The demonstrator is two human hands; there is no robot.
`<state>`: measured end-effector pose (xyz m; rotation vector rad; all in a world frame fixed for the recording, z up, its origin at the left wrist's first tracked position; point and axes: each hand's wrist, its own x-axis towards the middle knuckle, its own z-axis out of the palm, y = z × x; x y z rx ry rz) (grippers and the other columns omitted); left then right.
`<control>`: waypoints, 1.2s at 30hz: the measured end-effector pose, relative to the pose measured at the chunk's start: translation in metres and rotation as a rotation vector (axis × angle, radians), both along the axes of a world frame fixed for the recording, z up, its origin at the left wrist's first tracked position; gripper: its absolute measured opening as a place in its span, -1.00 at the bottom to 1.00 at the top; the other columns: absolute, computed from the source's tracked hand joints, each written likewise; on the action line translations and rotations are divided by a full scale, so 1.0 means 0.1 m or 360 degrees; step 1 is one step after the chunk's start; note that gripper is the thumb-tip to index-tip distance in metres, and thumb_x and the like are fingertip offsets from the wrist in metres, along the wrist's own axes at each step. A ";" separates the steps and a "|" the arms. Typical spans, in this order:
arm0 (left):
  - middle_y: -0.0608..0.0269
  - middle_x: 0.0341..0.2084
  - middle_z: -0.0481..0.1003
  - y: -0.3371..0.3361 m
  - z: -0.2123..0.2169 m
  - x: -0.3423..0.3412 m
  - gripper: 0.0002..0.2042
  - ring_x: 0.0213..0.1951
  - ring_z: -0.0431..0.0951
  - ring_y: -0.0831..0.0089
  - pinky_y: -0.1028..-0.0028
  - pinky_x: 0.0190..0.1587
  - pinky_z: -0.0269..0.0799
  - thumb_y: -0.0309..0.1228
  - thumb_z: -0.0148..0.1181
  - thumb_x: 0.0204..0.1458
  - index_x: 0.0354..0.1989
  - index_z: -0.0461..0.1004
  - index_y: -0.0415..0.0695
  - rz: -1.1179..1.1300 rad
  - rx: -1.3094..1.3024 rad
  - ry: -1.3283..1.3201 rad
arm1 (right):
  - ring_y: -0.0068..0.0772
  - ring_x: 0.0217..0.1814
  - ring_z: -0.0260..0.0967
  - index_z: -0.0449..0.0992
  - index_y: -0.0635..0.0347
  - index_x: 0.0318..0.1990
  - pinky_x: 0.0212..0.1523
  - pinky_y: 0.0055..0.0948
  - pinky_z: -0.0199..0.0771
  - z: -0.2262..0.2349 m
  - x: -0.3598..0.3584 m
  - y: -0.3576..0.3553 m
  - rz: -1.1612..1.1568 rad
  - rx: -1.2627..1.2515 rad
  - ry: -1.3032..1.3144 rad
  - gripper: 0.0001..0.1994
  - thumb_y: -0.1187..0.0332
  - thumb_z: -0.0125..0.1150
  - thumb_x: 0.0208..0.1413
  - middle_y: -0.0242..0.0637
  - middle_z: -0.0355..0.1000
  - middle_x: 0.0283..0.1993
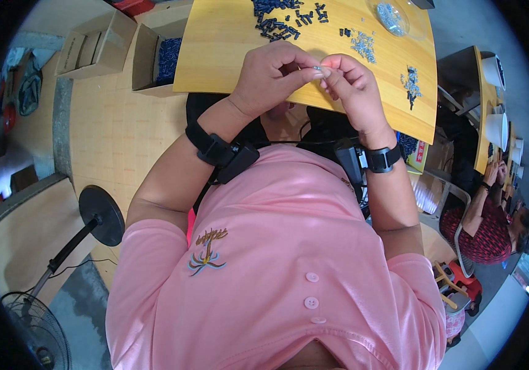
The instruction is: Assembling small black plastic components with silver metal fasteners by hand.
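Observation:
Both hands meet over the near edge of a yellow wooden table (215, 49). My left hand (274, 74) pinches with thumb and forefinger. Against it, my right hand (354, 89) pinches too, its other fingers curled. Between the fingertips shows a tiny pale, shiny piece (318, 68), too small to name and partly covered by the fingers. Beyond my left hand lies a loose pile of small dark blue-black cylindrical pieces (277, 28). Past my right hand are small clear-silvery pieces (363, 47), and to its right a small heap of pale and black pieces (411, 85).
A clear round dish (407, 23) of pale pieces stands at the far right. Left of the table, an open cardboard box (145, 58) holds dark blue pieces; another carton (95, 46) is beside it. A fan (36, 330) stands lower left. A co-worker (483, 228) sits at right.

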<state>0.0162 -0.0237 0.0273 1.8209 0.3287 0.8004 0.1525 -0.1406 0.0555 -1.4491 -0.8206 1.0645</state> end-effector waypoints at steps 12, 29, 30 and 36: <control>0.44 -0.57 0.45 -0.02 0.08 -0.04 -0.85 -0.53 0.38 0.74 0.71 -0.47 0.31 -0.39 0.28 -0.04 -0.40 0.52 -0.22 -0.0328 -0.0841 0.0427 | -0.66 -0.49 0.25 0.47 0.29 -0.34 -0.48 -0.64 0.29 -0.04 -0.07 -0.01 -0.0257 0.0335 -0.1065 -0.89 0.44 0.16 -0.01 -0.41 0.33 -0.51; 0.17 -0.54 0.44 0.04 -0.24 0.29 -0.91 -0.38 0.44 0.17 0.30 -0.28 0.35 -0.41 0.19 -0.12 -0.50 0.50 -0.16 0.0193 0.0869 0.0302 | -0.29 -0.60 0.40 0.50 0.29 -0.48 -0.48 -0.45 0.38 -0.36 0.43 -0.38 -0.0463 -0.0307 -0.1295 -0.87 0.40 0.15 -0.09 -0.10 0.41 -0.61; 0.17 -0.54 0.45 0.04 -0.25 0.30 -0.90 -0.37 0.43 0.16 0.29 -0.27 0.34 -0.41 0.18 -0.12 -0.49 0.49 -0.17 0.0207 0.0874 0.0322 | -0.29 -0.60 0.40 0.50 0.29 -0.48 -0.48 -0.45 0.38 -0.36 0.42 -0.37 -0.0461 -0.0303 -0.1289 -0.87 0.40 0.15 -0.09 -0.10 0.41 -0.61; 0.15 -0.49 0.46 0.10 -0.27 0.31 -0.88 -0.34 0.44 0.16 0.30 -0.26 0.35 -0.40 0.19 -0.12 -0.43 0.50 -0.17 0.0222 0.0836 0.0363 | -0.27 -0.59 0.40 0.49 0.28 -0.51 -0.48 -0.44 0.39 -0.35 0.40 -0.33 -0.0417 -0.0356 -0.1300 -0.86 0.37 0.15 -0.10 -0.11 0.40 -0.61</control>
